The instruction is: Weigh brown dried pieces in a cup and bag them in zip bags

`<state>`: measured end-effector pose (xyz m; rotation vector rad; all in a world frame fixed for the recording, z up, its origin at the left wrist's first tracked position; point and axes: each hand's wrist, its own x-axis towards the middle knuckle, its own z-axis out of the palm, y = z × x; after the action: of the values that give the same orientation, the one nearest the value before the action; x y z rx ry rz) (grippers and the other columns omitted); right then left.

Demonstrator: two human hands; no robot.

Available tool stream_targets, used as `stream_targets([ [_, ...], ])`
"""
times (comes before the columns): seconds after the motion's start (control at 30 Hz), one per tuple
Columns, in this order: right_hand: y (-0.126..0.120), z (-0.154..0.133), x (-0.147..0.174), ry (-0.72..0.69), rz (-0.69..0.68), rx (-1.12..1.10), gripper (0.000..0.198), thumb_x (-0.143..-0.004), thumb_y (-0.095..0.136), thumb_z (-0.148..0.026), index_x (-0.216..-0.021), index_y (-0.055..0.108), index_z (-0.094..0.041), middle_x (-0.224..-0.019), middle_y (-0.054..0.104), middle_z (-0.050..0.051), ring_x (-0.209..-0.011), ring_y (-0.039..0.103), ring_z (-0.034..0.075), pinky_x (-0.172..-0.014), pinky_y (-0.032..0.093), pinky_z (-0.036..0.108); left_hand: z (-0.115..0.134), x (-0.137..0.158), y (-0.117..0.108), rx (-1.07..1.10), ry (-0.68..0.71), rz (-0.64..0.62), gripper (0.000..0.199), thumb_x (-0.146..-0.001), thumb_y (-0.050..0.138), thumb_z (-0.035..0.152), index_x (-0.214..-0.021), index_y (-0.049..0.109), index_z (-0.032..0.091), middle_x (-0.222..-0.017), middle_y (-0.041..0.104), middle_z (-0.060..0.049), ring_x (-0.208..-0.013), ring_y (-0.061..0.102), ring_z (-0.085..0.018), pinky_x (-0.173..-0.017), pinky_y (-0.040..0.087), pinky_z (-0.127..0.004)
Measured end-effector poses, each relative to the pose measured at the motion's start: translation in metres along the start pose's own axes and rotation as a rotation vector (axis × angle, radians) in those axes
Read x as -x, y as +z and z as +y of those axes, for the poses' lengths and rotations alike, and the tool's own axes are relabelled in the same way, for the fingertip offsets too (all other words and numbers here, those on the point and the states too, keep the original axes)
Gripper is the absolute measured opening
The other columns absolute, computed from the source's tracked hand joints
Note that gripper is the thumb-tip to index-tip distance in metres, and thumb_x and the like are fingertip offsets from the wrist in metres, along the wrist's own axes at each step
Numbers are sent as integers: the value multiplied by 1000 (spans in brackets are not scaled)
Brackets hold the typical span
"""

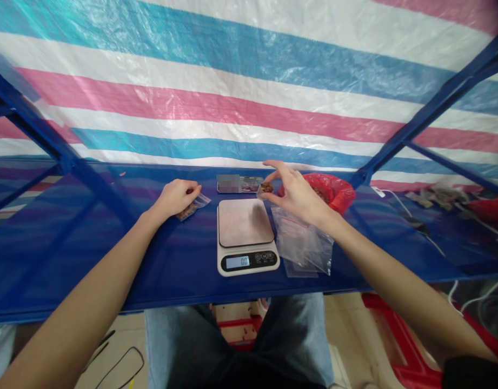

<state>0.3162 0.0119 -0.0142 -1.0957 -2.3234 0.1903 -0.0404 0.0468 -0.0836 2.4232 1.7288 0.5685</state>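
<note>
a: what is the left hand (176,197) doing on the blue shelf (111,259)?

b: it is curled, fingers pressed together, over one end of a small filled bag (193,207). the bag lies flat on the shelf, to the left of the scale (246,236), so i think the hand only keeps it in place there.

a: and the right hand (294,193)?

b: it is raised just behind the scale's far right corner. thumb and first fingers pinch a small clump of brown bits (266,187), the other fingers are spread loose. i judge it is held high so nothing touches the plate; the display shows zero.

a: why are the empty bags (303,244) at the right?

b: they lie just beside the scale, under the right forearm, easy to reach. the red bag (332,190) with more brown stuff sits open behind the hand, near it. a flat tray (239,183) is behind the scale; what is in it, i cannot tell.
</note>
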Motion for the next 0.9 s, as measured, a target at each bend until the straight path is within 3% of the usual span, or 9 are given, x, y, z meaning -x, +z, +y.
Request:
stream_targets([
  [0.17, 15, -40, 3, -75, -163, -46, 68, -95, 75, -20, -155, 44, -24, -113, 79, 8, -121, 66, 33, -107, 46, 53, 0, 0, 0, -4, -10, 10, 46, -100, 42, 49, -64, 56, 24, -63, 64, -6, -61, 55, -21, -59, 29, -32],
  [0.33, 21, -39, 6, -91, -230, -51, 70, -95, 80, -30, -155, 45, -23, -123, 77, 12, -125, 63, 36, -106, 46, 53, -1, 1, 1, -12, -21, 4, 45, -100, 43, 48, -65, 59, 24, -64, 66, -6, -63, 57, -22, -60, 29, -32],
  [0.47, 6, -14, 2, -86, -98, -119, 74, -95, 80, -41, -157, 44, -26, -125, 76, 11, -121, 66, 34, -104, 49, 52, 1, 1, 0, -19, -26, -2, 44, -100, 43, 47, -67, 60, 23, -65, 65, -6, -63, 57, -22, -61, 28, -32],
  [0.6, -1, 26, 1, -18, 38, -190, 55, -100, 71, -38, -149, 52, -25, -111, 77, 8, -104, 72, 29, -95, 55, 46, 3, 1, -1, -29, -32, -11, 44, -100, 43, 47, -68, 61, 23, -66, 66, -6, -62, 56, -21, -61, 28, -33],
  [0.73, 12, 56, 9, 8, 191, -231, 35, -103, 65, -35, -136, 61, -25, -100, 76, 5, -97, 73, 26, -98, 55, 44, 5, 2, -2, -36, -28, -16, 43, -100, 43, 46, -69, 62, 23, -66, 65, -6, -63, 56, -22, -62, 29, -33],
  [0.9, 29, 59, 22, 37, 226, -203, 27, -105, 58, -32, -130, 64, -25, -95, 74, 4, -89, 72, 25, -91, 56, 41, 6, 3, -3, -70, -49, -26, 42, -99, 44, 46, -68, 60, 23, -64, 62, -5, -62, 54, -21, -62, 29, -33],
])
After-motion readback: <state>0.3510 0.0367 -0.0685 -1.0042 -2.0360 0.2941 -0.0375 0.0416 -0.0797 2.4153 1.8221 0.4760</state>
